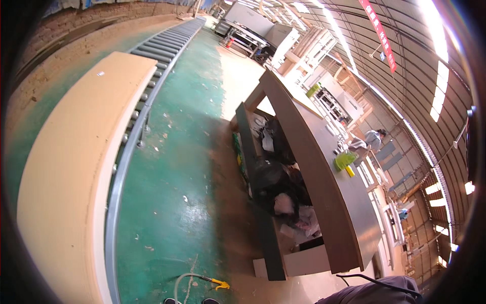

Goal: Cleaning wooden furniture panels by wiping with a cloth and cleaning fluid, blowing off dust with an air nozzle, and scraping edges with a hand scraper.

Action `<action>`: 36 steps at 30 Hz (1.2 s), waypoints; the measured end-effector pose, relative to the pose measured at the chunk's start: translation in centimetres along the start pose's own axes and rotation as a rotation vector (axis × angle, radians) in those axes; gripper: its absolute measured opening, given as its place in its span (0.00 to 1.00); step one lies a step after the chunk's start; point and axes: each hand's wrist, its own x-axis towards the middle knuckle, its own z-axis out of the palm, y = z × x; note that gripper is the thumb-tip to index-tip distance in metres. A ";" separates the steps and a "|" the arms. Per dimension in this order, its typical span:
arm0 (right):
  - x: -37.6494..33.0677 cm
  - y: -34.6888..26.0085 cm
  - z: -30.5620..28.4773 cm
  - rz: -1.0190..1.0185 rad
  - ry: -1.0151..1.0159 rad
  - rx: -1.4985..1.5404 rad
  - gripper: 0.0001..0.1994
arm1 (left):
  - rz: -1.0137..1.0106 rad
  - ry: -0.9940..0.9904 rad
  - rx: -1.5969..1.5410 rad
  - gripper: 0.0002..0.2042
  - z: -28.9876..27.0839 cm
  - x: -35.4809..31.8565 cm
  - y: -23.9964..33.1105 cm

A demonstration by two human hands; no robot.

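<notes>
Neither of my hands shows in the head view. At the lower right, dark grey cloth (374,293), which looks like clothing, comes in with a black cable across it. A yellow air blow gun (220,285) on a pale hose (178,285) is low in the picture, above the tips of two dark shoes (210,301). Left of it, a stack of large beige boards (66,167) lies on a roller conveyor (161,48). To the right stands a dark workbench (349,202) bearing a green bottle-like container (345,161) with a yellow part.
Bags and bundled items (276,182) fill the bench's lower shelf. Green-painted floor (172,167) runs between conveyor and bench. Machines (248,30) stand at the far end. Another person (373,139) is beyond the bench. A red banner (379,33) hangs overhead.
</notes>
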 end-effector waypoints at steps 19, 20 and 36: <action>10.7 4.3 -14.1 0.152 -0.971 0.805 0.18 | 0.379 -0.340 -0.436 0.11 -10.9 -32.5 24.1; 8.0 2.0 -17.5 0.468 -0.899 0.770 0.19 | 0.383 -0.285 -0.600 0.11 -11.4 -33.0 24.3; 20.5 -16.4 -25.2 0.256 -0.567 1.670 0.22 | 0.739 -0.574 -0.296 0.15 -19.6 -31.2 26.3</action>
